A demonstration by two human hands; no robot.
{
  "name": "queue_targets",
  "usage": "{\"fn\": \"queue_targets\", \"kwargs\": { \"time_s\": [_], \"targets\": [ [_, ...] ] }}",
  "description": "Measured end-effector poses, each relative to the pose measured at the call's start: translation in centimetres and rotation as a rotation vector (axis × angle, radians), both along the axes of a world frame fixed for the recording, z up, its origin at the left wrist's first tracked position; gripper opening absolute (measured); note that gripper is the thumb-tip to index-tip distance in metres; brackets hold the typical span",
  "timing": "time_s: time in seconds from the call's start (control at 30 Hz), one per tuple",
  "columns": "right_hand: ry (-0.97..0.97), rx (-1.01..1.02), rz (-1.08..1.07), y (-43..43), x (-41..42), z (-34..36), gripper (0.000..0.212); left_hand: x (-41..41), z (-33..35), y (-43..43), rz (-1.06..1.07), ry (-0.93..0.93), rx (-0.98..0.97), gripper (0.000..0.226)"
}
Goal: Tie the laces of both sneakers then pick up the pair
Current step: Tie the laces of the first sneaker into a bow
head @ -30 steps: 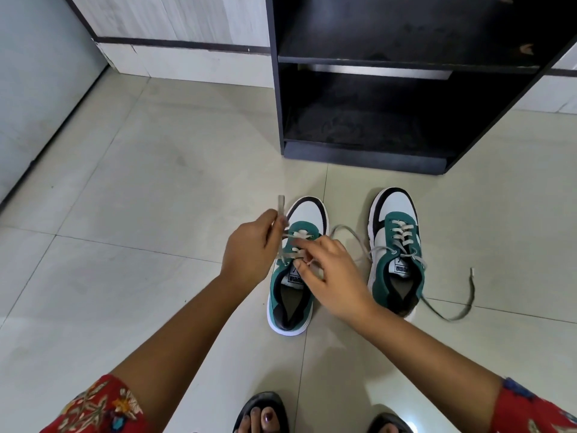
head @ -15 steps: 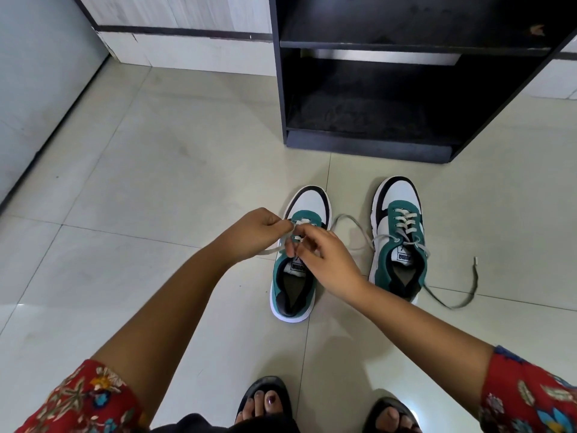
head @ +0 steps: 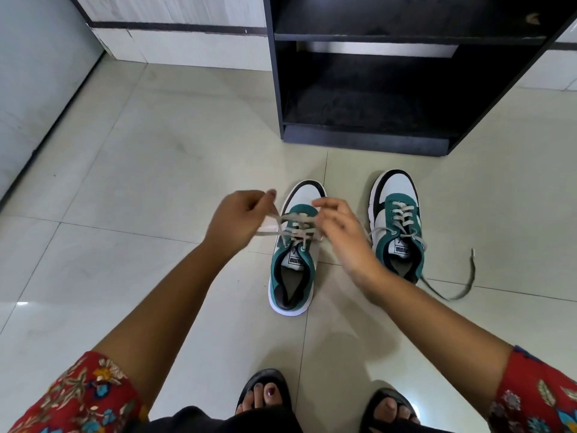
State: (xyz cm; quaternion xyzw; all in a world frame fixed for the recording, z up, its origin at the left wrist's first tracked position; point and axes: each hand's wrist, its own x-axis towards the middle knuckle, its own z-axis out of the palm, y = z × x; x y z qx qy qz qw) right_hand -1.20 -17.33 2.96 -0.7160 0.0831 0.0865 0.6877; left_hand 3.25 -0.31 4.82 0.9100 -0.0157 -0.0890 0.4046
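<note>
Two green, white and black sneakers stand side by side on the tiled floor. Over the left sneaker (head: pixel 293 270), my left hand (head: pixel 237 218) pinches one grey lace end (head: pixel 271 226) and holds it out to the left. My right hand (head: pixel 340 226) grips the other lace end just right of the eyelets. The laces cross between my hands above the tongue. The right sneaker (head: pixel 396 220) stands untouched, and its loose lace (head: pixel 462 285) trails across the floor to the right.
A black open shelf unit (head: pixel 374 89) stands on the floor just beyond the sneakers. A white wall base runs along the back, and a pale panel (head: pixel 37 89) stands at the left. My sandalled feet (head: pixel 265 398) are at the bottom edge.
My hands have drawn apart, pulling the left sneaker's lace ends out to either side. The view has tilted down slightly.
</note>
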Motion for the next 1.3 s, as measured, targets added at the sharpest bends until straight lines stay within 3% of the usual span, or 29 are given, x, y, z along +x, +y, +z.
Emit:
{"fn": "queue_targets", "kwargs": {
  "time_s": [0.13,0.2,0.27,0.37,0.4,0.47,0.5,0.57,0.63,0.87,0.97,1.13,1.3],
  "targets": [
    [0.047,0.281,-0.233,-3.9,1.1,1.6,0.029,0.3,-0.5,0.9,0.170,-0.138,0.107,0.045],
    [0.076,0.185,-0.236,-4.8,1.0,1.9,0.037,0.2,-1.4,1.1,0.206,-0.143,0.185,0.040],
    [0.087,-0.275,-0.111,-5.3,1.1,1.8,0.040,0.2,-2.4,1.6,0.231,-0.120,0.266,0.034],
    [0.128,-1.096,0.379,-5.4,0.6,1.9,0.020,0.0,-3.9,3.1,0.067,0.013,0.607,0.014],
    [0.161,-1.233,0.521,-5.1,0.2,2.2,0.007,-0.2,-4.3,3.4,-0.037,0.075,0.751,0.007],
    [0.250,-1.377,0.726,-4.4,-0.7,2.0,0.027,-0.7,-5.3,3.8,-0.181,0.166,0.871,0.023],
    [0.238,-1.387,0.756,-4.2,-1.0,1.9,0.034,-0.9,-5.6,3.7,-0.215,0.163,0.785,0.029],
    [0.100,-1.341,0.694,-3.4,-1.0,1.8,0.036,-1.4,-5.7,3.1,-0.213,0.113,0.376,0.031],
    [-0.037,-1.183,0.588,-2.6,-0.6,1.1,0.033,-1.6,-5.4,2.1,-0.240,0.083,0.091,0.031],
    [0.054,-0.718,0.411,-1.3,-1.2,-2.2,0.017,-2.4,-5.9,1.7,-0.327,-0.055,0.162,0.008],
    [0.112,-0.584,0.333,-2.4,-1.2,-2.0,0.017,-2.8,-5.7,1.7,-0.333,-0.094,0.226,0.009],
    [0.148,-0.646,0.424,-2.9,-0.9,-2.0,0.012,-3.2,-5.9,1.5,-0.333,-0.098,0.213,0.019],
    [-0.008,-0.813,0.387,-2.8,-0.6,-1.7,0.018,-3.0,-5.8,2.0,-0.290,-0.190,0.166,0.019]
  ]
}}
